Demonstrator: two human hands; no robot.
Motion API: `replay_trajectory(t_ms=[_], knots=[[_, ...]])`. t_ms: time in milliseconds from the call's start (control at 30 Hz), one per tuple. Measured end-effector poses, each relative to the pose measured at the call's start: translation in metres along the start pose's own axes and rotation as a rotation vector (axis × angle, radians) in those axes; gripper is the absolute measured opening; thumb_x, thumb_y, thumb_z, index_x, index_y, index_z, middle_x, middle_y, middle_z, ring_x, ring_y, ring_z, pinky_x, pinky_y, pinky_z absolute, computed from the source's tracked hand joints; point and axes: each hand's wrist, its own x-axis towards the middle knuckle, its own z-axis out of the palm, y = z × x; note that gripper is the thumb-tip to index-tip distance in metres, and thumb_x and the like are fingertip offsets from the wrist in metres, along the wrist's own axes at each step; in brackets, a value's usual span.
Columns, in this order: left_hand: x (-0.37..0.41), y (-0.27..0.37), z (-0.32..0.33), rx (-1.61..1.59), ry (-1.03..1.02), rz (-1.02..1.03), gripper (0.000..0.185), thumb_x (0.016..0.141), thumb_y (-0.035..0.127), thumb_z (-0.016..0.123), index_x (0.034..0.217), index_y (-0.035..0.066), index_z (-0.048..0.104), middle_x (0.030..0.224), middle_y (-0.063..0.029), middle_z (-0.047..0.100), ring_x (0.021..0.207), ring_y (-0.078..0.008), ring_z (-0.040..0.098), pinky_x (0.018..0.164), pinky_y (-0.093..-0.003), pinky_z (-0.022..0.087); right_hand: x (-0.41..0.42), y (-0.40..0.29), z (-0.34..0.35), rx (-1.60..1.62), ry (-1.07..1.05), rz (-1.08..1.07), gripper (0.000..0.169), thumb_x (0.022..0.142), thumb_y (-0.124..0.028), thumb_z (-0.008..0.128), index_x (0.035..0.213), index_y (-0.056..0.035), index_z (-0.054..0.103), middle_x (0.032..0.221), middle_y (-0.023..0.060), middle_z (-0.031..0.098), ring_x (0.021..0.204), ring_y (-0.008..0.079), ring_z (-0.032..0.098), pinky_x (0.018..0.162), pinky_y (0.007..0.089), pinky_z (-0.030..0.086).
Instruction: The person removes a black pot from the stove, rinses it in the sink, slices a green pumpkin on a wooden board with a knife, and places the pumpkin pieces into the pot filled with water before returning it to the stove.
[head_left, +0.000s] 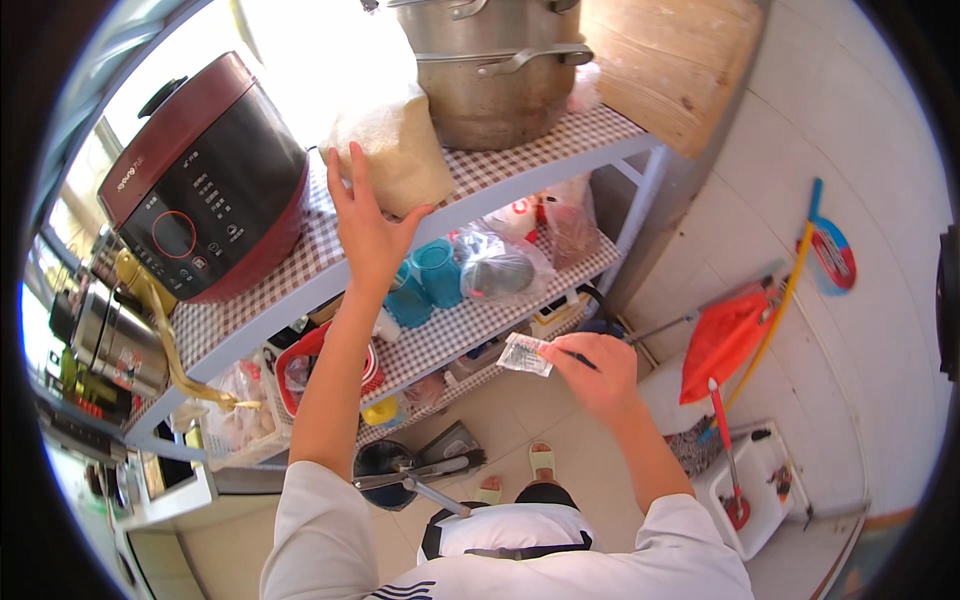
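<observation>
My left hand (375, 217) is raised with fingers spread against the front of a pale, filled bag (412, 150), which stands on the checked cloth of the top shelf. Strong window light washes out the bag's upper part. In my right hand (604, 367), held lower and out in front of the shelves, are a small white printed packet (525, 355) and a thin dark stick-like thing (579, 359), whose kind I cannot tell. The packet is pinched at the fingertips.
A dark red and black electric cooker (217, 187) and a steel steamer pot (495, 90) flank the bag. Blue-green glasses (437, 274) and plastic bags fill the middle shelf (480, 322). A black bin (386, 469) stands below; a red dustpan (724, 345) and white tub (765, 480) are at right.
</observation>
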Motion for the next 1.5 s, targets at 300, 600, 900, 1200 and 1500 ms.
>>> replay_trajectory(t_ms=[300,600,900,1200,1500], knots=[[0.012,-0.006,0.012,0.068,0.156,0.008,0.103,0.057,0.012,0.09,0.145,0.008,0.037,0.146,-0.0179,0.037,0.128,-0.0325,0.048,0.09,-0.0379,0.054,0.086,0.098,0.035,0.131,0.114,-0.157,0.025,0.067,-0.005,0.073,0.091,-0.0088,0.073,0.087,0.0041,0.066,0.071,0.0196,0.065,0.058,0.0282,0.05],[0.041,-0.002,0.009,-0.106,0.132,-0.22,0.103,0.057,0.006,0.088,0.146,0.011,0.037,0.148,-0.0167,0.037,0.129,-0.0292,0.047,0.089,-0.0378,0.055,0.138,0.128,0.103,0.042,0.089,-0.244,0.033,0.066,-0.006,0.067,0.099,-0.0054,0.068,0.095,0.004,0.062,0.086,0.0207,0.064,0.072,0.0327,0.05],[0.01,0.001,0.015,0.039,0.094,-0.121,0.104,0.055,0.005,0.089,0.146,0.011,0.038,0.148,-0.0208,0.033,0.128,-0.0331,0.046,0.094,-0.0373,0.051,0.143,0.116,0.143,0.104,-0.009,-0.111,0.03,0.069,-0.004,0.065,0.099,-0.0055,0.069,0.093,0.0026,0.06,0.082,0.0218,0.061,0.081,0.0357,0.045],[0.005,0.0,0.013,0.035,0.063,-0.127,0.106,0.056,0.008,0.089,0.147,0.011,0.036,0.15,-0.0233,0.029,0.133,-0.0393,0.041,0.098,-0.042,0.047,0.133,0.116,0.147,0.299,0.096,-0.081,0.022,0.073,0.001,0.068,0.095,-0.0051,0.068,0.093,0.0061,0.068,0.086,0.0258,0.064,0.075,0.0367,0.049],[0.001,0.014,-0.004,0.132,0.022,-0.1,0.095,0.066,0.007,0.084,0.146,0.005,0.033,0.149,-0.0245,0.028,0.135,-0.0387,0.036,0.106,-0.0454,0.038,0.124,0.117,0.163,0.26,0.163,-0.093,0.028,0.075,0.0,0.065,0.102,-0.007,0.066,0.106,0.0065,0.066,0.095,0.0244,0.063,0.079,0.0363,0.049]])
